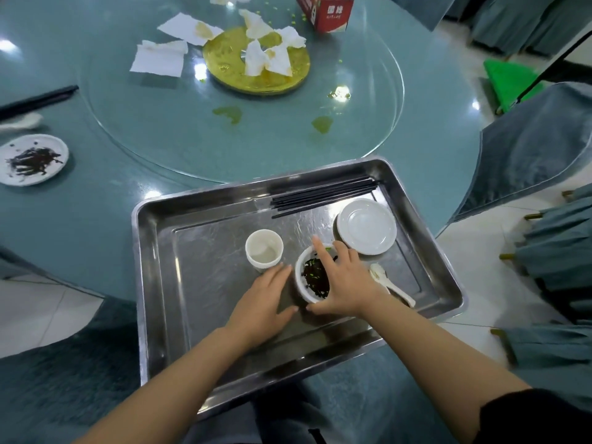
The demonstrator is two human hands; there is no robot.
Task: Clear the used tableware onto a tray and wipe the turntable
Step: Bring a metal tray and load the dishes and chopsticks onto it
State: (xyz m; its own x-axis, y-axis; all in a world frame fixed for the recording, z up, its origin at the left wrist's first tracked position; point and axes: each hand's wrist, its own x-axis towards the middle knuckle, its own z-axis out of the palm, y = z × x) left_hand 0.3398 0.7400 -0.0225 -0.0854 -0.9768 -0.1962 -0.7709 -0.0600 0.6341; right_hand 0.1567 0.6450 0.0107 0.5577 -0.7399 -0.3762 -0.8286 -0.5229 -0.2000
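Both hands cup the bowl (312,277) on the tray (153,251): right hand (344,277) in a loose grip over the rim, left hand (267,299) flat-fingered beside it. Settle it level, clear of the cup (264,253) and spoon (389,283).

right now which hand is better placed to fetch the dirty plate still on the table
Left. The dirty plate lies far to the tray's left, on the left hand's side. The right hand is cupped over the bowl.
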